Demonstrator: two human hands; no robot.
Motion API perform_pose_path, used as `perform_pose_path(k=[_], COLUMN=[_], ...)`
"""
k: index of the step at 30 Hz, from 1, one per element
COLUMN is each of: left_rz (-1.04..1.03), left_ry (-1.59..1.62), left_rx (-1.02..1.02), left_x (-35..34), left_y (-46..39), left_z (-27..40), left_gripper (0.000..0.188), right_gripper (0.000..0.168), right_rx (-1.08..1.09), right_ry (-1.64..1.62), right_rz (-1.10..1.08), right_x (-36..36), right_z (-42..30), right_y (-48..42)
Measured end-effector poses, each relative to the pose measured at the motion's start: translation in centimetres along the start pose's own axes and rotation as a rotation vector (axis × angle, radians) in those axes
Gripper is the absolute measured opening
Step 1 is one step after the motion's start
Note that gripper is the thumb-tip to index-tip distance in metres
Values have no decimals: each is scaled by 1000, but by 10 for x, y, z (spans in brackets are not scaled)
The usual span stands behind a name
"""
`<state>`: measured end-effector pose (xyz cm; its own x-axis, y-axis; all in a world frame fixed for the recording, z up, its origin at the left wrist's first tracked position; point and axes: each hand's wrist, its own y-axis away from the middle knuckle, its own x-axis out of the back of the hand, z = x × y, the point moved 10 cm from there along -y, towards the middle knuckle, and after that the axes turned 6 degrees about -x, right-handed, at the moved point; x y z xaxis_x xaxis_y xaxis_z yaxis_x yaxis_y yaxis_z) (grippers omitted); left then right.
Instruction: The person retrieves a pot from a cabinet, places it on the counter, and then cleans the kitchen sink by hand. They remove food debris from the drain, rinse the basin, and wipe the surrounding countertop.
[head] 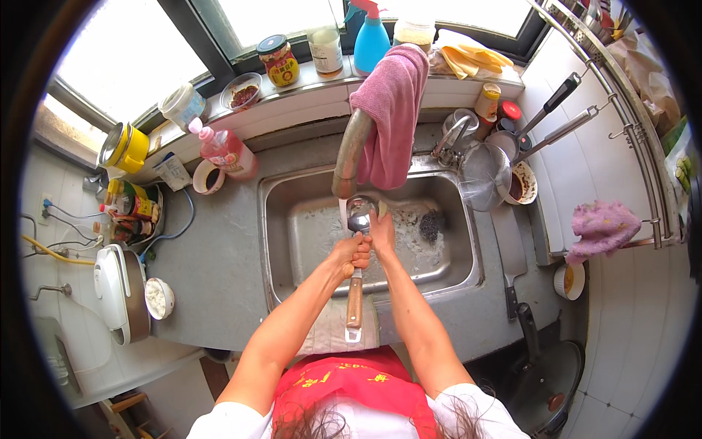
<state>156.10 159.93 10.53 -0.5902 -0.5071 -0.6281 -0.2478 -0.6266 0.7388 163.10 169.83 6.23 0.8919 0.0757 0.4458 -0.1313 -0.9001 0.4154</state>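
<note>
My left hand (352, 254) grips the metal shaft of a ladle (355, 302) above its wooden handle. The handle points back towards me, and the round steel ladle bowl (360, 219) lies under the tap. Water (344, 213) runs from the thick metal spout (351, 148) along the bowl's left side. My right hand (383, 230) is at the bowl's right edge, its fingers closed round a small pale pad (382, 209), partly hidden. Below is a stainless steel sink (312, 241). A dark wire scourer (431, 225) sits at its right, among pale residue.
A pink towel (390, 110) hangs over the spout. To the right are a wire strainer (485, 176), a cleaver (508, 247) and a lidded wok (548, 384). A pink soap bottle (227, 151), a bowl of white food (159, 299) and a rice cooker (122, 293) stand left.
</note>
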Motion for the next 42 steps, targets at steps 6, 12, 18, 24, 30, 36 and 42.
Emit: perform_pose_path(k=[6, 12, 18, 24, 30, 36, 42], left_rz=[24, 141, 257, 237, -11, -275, -361], left_ry=[-201, -403, 35, 475, 437, 558, 420], left_rx=[88, -163, -284, -527, -227, -25, -68], left_x=[-5, -16, -19, 13, -84, -171, -189], left_y=[3, 31, 19, -33, -42, -5, -8], left_z=[-5, 32, 61, 72, -16, -26, -16], left_gripper=[15, 16, 14, 11, 23, 44, 48], right_gripper=[38, 20, 37, 44, 24, 28, 36], right_rx=[851, 636, 693, 561, 423, 635, 728], right_ry=[589, 446, 61, -593, -855, -797, -780], right_rz=[94, -18, -199, -241, 198, 274, 154], right_x=[39, 33, 21, 114, 201, 297, 362], right_z=[-115, -116, -81, -120, -111, -170, -228], right_y=[78, 44, 68, 141, 114, 100, 74])
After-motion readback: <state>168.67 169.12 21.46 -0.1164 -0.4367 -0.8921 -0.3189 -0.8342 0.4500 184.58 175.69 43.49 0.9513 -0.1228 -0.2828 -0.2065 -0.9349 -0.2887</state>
